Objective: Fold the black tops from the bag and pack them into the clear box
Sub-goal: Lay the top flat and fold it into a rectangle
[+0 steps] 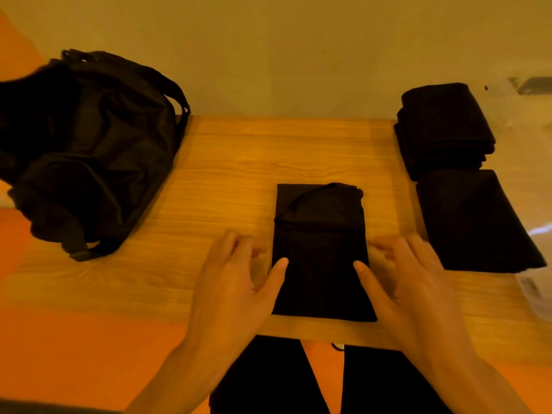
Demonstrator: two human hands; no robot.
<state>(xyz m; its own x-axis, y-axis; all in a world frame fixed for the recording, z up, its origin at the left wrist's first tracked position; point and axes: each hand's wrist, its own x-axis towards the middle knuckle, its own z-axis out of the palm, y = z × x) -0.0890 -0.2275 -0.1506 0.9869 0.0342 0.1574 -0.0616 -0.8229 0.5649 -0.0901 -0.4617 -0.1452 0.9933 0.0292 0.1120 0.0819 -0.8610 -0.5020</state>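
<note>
Near the front edge of the light wooden table (233,162), a black fabric top folded into a narrow rectangle (321,252) is laid flat, neckline end away from the person. It is flanked by the left hand (230,288) and the right hand (418,288), a thumb tip of each set on the cloth. The other fingers are loosely spread beside its long edges and blurred; whether they touch the cloth cannot be told. Nothing is pinched. A slumped black fabric bag with straps (89,150) is seen far left. Two piles of folded black tops (442,130) are seen at right, against a clear plastic box (525,138); whether they lie inside it cannot be told.
</note>
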